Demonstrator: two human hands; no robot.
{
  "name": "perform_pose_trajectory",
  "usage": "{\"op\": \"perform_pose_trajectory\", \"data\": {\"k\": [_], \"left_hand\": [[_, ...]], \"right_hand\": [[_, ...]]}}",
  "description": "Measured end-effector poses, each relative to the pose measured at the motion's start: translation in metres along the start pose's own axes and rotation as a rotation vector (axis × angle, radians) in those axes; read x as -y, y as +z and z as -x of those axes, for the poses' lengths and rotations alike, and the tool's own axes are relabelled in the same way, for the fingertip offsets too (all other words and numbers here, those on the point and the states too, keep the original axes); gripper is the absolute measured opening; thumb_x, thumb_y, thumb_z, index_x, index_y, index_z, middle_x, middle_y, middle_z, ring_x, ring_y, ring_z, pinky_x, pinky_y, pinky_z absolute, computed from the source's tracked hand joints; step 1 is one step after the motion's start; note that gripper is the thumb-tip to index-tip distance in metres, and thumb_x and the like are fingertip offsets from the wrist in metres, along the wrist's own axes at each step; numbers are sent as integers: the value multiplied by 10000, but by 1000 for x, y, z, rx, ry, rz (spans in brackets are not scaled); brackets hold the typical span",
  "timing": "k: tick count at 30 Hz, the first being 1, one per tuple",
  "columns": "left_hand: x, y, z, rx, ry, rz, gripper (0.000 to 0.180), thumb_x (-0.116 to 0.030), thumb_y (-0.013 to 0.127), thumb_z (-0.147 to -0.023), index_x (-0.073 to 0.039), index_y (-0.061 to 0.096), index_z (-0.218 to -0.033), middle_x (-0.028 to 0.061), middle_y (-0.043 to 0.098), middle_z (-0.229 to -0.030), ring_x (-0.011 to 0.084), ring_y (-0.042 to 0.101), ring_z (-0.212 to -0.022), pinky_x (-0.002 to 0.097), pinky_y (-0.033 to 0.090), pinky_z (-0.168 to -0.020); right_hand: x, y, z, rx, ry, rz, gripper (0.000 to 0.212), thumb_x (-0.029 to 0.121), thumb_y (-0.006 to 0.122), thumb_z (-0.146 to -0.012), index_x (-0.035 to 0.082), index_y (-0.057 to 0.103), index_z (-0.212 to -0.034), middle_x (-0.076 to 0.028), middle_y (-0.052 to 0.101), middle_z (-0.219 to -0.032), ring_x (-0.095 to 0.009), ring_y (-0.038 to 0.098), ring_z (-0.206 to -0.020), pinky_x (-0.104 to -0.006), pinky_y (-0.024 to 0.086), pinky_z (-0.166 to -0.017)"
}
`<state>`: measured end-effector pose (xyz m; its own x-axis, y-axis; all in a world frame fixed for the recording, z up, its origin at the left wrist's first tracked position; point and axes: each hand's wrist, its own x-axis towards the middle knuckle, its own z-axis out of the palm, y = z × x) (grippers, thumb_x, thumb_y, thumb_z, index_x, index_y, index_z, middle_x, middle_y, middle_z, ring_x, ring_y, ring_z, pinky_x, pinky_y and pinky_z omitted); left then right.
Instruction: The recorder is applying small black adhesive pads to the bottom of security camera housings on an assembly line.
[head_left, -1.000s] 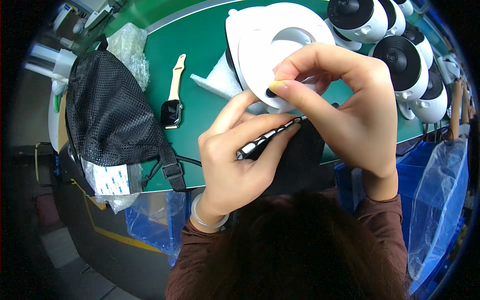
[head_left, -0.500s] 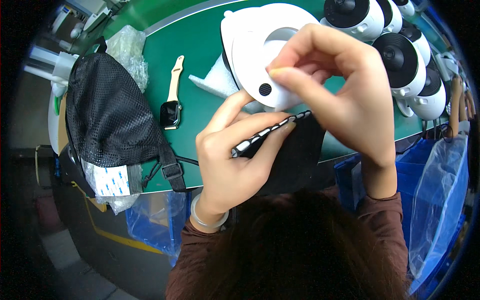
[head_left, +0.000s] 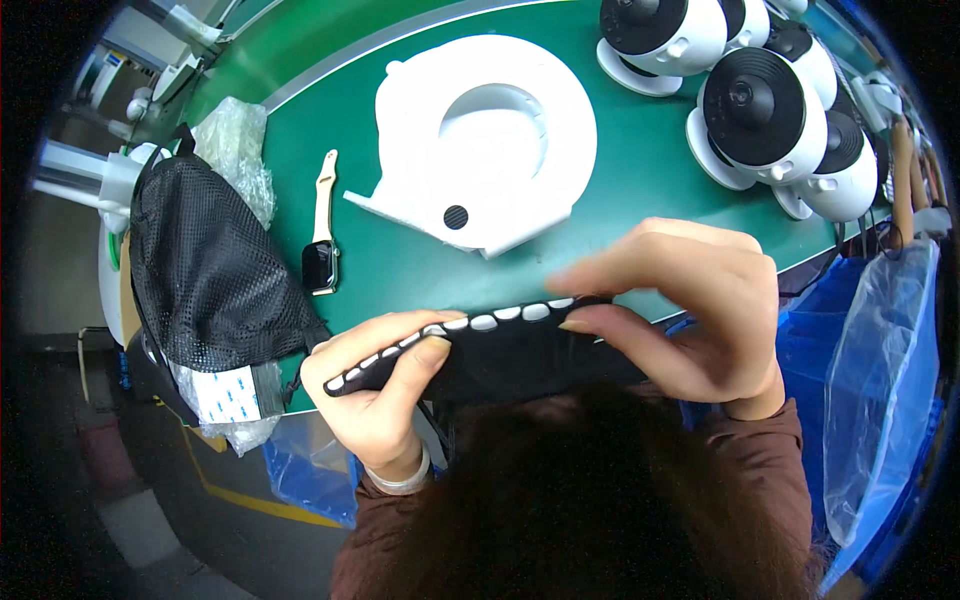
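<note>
My left hand (head_left: 370, 385) is closed on a thin black sheet (head_left: 520, 350), thumb in front and fingers behind. White ovals line the sheet's bent upper edge. At its right end is my right hand (head_left: 700, 310), thumb on the sheet and forefinger blurred just above the edge; the sheet's end passes between them. Beyond my hands, a white rounded plastic housing (head_left: 410, 130) with a large round recess lies on the table. A small round black textured dot (head_left: 456, 217) sits on its near part. White foam (head_left: 375, 207) sticks out beside the housing.
The green table (head_left: 640, 180) carries a smartwatch (head_left: 320, 265), a black mesh bag (head_left: 215, 250) and clear bubble wrap (head_left: 235, 150) at left. Several white-and-black camera-like devices (head_left: 765, 110) stand at far right. Blue bins with clear plastic liners (head_left: 870, 380) stand beside the table.
My right hand has left the housing and come down to the sheet's right end. My left hand and the sheet moved nearer and left. The housing now lies apart from both hands.
</note>
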<state>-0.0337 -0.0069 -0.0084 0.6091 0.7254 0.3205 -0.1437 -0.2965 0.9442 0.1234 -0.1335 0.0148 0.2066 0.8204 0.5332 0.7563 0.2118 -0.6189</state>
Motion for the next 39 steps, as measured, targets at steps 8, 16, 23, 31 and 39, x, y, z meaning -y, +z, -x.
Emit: {"op": "perform_pose_trajectory", "data": {"k": [8,16,23,31,39], "left_hand": [[-4,4,2,8,-20,-92,129,56,606,-624,65,628,-750,82,612,-651,82,534,-547,158,404,-523],[-7,9,0,-12,-51,-82,128,70,611,-624,74,620,-751,79,603,-646,84,529,-552,161,402,-529],[9,2,-4,-163,-90,-86,107,51,611,-689,92,599,-786,54,584,-693,79,515,-625,186,419,-600],[9,21,-9,224,247,-422,180,88,638,-579,56,629,-756,188,607,-864,173,612,-667,245,459,-667],[9,29,-11,144,256,-423,184,88,635,-608,51,624,-787,148,598,-802,182,598,-680,235,435,-650]], "right_hand": [[-2,-8,5,12,103,148,151,-18,657,-607,38,597,-733,-80,627,-736,-213,616,-658,-261,477,-583],[-14,2,9,-228,-201,379,128,42,664,-601,61,584,-700,-56,616,-720,-200,603,-654,-265,475,-565],[2,-19,6,-32,-53,175,52,50,601,-690,87,605,-726,-89,628,-910,-200,616,-793,-277,488,-651],[-37,-11,-19,-187,465,-514,102,45,627,-739,-37,600,-793,-86,618,-783,-89,583,-711,-180,458,-666],[-32,-7,-23,-183,452,-296,93,74,644,-721,-13,615,-732,-15,593,-661,-18,510,-595,-135,396,-555]]}}
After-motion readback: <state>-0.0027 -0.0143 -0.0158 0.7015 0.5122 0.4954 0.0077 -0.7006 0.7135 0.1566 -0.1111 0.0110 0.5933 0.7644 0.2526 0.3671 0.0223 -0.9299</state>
